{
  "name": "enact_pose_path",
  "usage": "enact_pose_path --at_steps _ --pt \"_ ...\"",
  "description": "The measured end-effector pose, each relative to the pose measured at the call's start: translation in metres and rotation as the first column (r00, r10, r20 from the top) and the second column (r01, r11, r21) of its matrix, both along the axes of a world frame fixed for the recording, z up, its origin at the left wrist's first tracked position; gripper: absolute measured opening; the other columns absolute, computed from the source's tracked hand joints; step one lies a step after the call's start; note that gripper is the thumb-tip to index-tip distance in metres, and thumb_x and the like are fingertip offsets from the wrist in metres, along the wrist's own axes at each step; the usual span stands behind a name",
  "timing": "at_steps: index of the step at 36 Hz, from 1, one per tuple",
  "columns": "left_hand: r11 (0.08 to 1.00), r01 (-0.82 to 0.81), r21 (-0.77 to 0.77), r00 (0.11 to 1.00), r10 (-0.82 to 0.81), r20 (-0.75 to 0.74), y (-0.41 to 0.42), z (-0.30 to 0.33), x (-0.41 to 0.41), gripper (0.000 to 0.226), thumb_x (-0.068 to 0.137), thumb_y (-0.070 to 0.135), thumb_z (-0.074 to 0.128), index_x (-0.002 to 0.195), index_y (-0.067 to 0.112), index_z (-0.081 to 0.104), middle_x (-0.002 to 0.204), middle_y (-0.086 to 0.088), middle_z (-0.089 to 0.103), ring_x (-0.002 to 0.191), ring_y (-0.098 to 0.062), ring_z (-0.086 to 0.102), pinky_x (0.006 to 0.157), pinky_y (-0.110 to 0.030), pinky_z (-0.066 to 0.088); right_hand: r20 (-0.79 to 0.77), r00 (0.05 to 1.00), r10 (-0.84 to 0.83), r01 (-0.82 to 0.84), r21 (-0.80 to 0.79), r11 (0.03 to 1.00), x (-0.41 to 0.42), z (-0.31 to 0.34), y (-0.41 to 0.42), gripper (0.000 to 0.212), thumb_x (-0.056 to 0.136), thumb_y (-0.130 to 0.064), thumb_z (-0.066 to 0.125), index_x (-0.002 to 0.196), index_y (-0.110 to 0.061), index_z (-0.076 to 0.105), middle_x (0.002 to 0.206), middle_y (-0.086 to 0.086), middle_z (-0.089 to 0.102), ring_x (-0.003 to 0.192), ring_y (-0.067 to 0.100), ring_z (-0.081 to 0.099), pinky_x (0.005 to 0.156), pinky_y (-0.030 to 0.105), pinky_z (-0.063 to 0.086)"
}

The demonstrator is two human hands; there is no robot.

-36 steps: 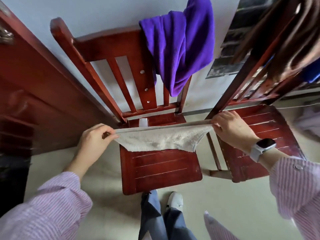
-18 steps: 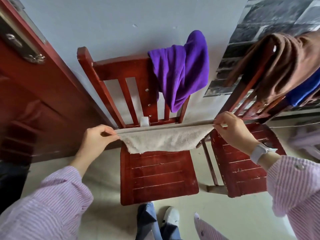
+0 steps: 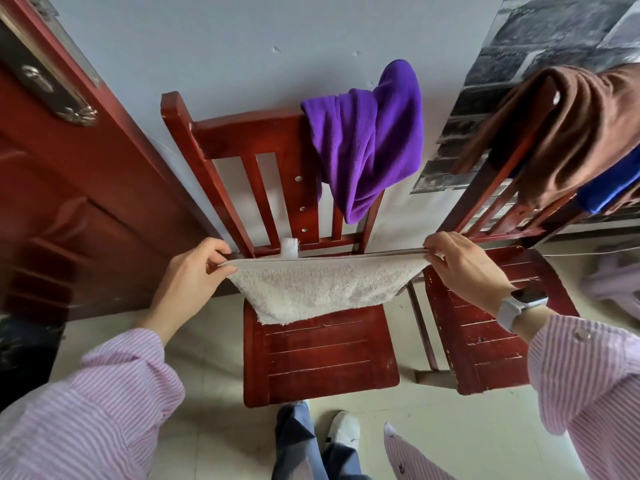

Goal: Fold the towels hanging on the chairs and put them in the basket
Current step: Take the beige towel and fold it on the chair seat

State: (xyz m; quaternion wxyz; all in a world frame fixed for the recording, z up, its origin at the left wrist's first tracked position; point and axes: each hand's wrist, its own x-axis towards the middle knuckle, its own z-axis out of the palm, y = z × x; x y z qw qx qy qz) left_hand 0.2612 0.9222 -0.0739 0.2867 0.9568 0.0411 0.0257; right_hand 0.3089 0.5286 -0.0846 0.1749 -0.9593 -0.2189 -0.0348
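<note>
Nearest, the left hand [image 3: 188,275] and right hand [image 3: 464,268] each pinch an end of a cream terry-cloth towel [image 3: 322,289], fingers curled onto its top edge and holding it stretched taut between them. The towel hangs doubled over in the air above the seat of the near red wooden slatted chair [image 3: 322,362], its lower edge just brushing the seat; the pile looks thick, soft and nubbly. It seems mid-fold, with at least one more fold needed. Farther back, a crumpled purple fleece towel [image 3: 367,133] is draped over that chair's backrest, and a brown towel [image 3: 568,133] with a blue one [image 3: 609,188] hangs on the second red chair [image 3: 485,327]. No basket is in view, so most of the task is left.
</note>
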Motion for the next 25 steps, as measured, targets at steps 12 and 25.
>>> enact_pose_path --at_steps 12,25 --pt "0.947 0.187 0.263 0.976 -0.208 0.057 0.009 -0.027 0.007 0.012 0.079 0.001 0.067 0.088 0.006 0.073 0.079 -0.008 0.066 0.073 -0.029 0.062 0.056 -0.036 0.052 0.003 0.997 0.076 -0.076 -0.051 0.996 0.02 -0.021 0.006 0.004 0.078 0.004 0.065 0.081 0.001 0.066 0.075 0.012 0.062 0.071 0.032 0.058 0.065 0.042 0.053" --pt "0.976 -0.173 0.13 0.921 0.114 0.372 0.005 -0.043 0.024 0.016 0.086 0.01 0.06 0.095 0.005 0.072 0.094 -0.011 0.068 0.086 -0.027 0.059 0.069 -0.032 0.045 0.053 0.972 -0.23 0.214 0.205 0.955 0.031 -0.038 0.04 0.016 0.093 -0.01 0.044 0.095 0.002 0.054 0.092 0.018 0.057 0.08 0.035 0.056 0.064 0.041 0.047"
